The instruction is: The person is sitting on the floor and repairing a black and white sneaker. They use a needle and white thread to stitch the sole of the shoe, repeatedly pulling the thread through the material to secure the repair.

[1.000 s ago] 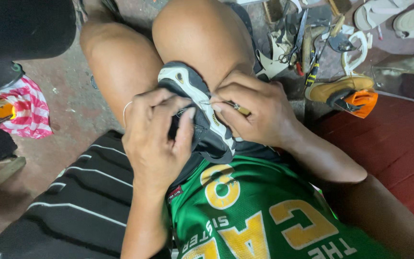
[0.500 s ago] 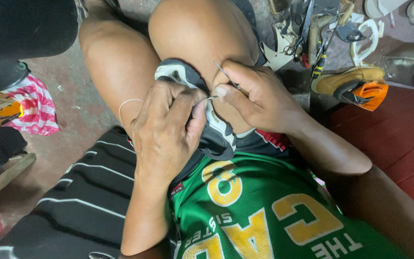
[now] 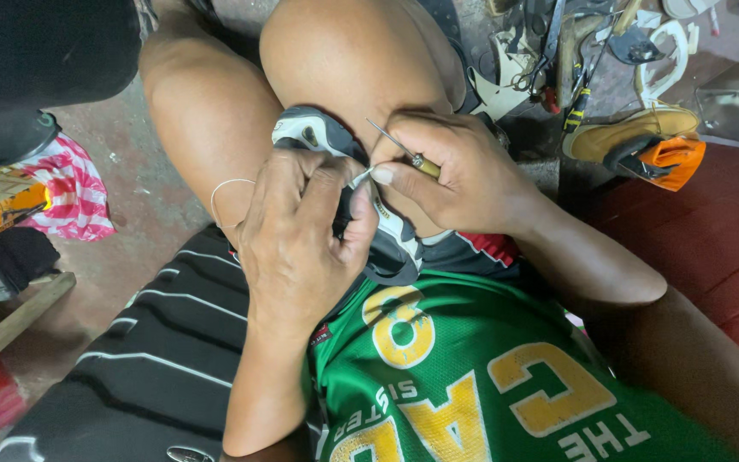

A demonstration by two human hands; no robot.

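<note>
A grey, white and black shoe (image 3: 391, 244) is wedged between my knees, sole towards my lap. My left hand (image 3: 301, 235) wraps over its upper and pinches a white thread (image 3: 359, 177) at the fingertips. A loop of that thread (image 3: 226, 195) hangs beside my left wrist. My right hand (image 3: 455, 175) grips a thin metal awl (image 3: 391, 141) with a brass collar, its point sticking up and left, and its thumb meets the left fingers at the thread. Most of the shoe is hidden under both hands.
Shoe parts, scissors and hand tools (image 3: 558, 60) lie on the floor at the upper right, beside a tan and orange shoe (image 3: 643, 145). A red step (image 3: 720, 248) is at the right. A pink striped cloth (image 3: 70, 192) and a wooden stick (image 3: 10, 329) lie at the left.
Both hands and the shoe have shifted slightly as the camera moved closer. My right hand has turned so the awl's point now sticks up, and the fingers have met at the thread.
</note>
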